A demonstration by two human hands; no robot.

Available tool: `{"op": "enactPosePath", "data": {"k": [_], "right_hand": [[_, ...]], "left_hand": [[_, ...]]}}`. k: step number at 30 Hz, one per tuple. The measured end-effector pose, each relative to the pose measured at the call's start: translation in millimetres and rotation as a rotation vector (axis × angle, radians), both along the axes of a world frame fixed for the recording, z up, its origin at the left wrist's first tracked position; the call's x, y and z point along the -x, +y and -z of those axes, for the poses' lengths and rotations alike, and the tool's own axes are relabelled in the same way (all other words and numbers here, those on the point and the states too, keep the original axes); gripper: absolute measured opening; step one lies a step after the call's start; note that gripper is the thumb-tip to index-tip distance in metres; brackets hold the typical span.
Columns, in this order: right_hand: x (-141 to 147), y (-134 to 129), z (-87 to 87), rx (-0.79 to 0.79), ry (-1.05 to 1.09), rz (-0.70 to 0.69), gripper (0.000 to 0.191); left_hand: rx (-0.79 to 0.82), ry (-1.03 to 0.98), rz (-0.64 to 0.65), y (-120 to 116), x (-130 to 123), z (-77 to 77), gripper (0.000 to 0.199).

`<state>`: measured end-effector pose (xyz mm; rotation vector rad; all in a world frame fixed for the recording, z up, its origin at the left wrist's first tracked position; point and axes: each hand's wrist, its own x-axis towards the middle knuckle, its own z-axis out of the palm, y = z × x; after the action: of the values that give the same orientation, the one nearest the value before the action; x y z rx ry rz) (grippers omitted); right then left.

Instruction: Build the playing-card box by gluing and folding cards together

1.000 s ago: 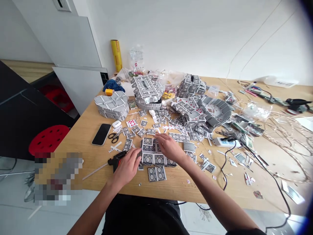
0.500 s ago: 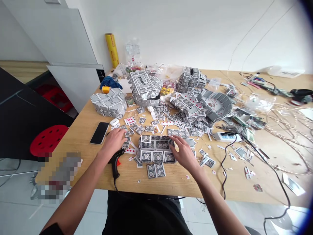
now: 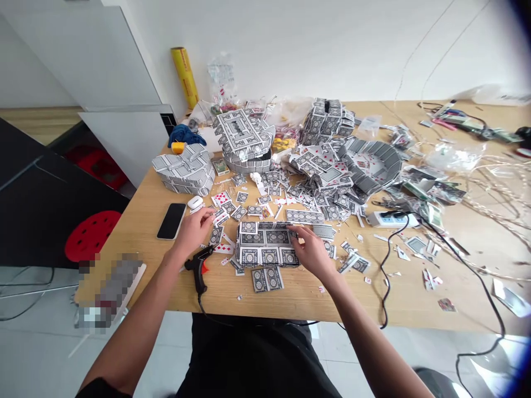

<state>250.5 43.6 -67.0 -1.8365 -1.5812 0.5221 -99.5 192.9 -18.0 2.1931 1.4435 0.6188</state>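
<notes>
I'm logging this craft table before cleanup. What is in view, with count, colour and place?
card-covered box: one, grey-patterned, front centre.
glue gun: one, black, left of the box.
phone: one, black, front left.
earbud case: one, white, beside the phone.
heart-shaped box: one, grey-patterned, back left.
power strip: one, white, right of centre.
yellow roll: one, against the wall.
stool: one, red, left of the table.
table: one, wooden.
left hand: on loose cards.
right hand: on the box's right end.
</notes>
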Motion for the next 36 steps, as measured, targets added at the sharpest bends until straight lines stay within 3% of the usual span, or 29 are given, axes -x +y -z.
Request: {"op": "enactPosePath", "data": {"k": [13,24,28,32,36], "right_hand": [[-10.1,-12.6,-6.6,0.052,-0.004,0.148,0.041],[-12.6,-10.4,1.6,0.029,0.038,0.234,0.042],[-28.0,-16.1,-3.6,0.001,0.066,0.312,0.042],[-47.0,-25.8,-14.5,-0.018,0.096,0.371,0.043],[-48.1,-36.0,-21.4,-0.03,0.125,0.359,0.042]], "left_hand": [[-0.004,-0.074,0.058,-17.1,-13.3,-8.0,0.039],[-0.128,0.11,0.032,-18.8,-13.3,-3.6,0.035],[-0.195,0.187,0.127,-45.3,-24.2,-2.6,0.034],[-0.058,0.374,0.421,-91.6,-37.1,14.1,0.033],[-0.147,0.476,0.423,-114.0,-41.9,34.0,0.054]]}}
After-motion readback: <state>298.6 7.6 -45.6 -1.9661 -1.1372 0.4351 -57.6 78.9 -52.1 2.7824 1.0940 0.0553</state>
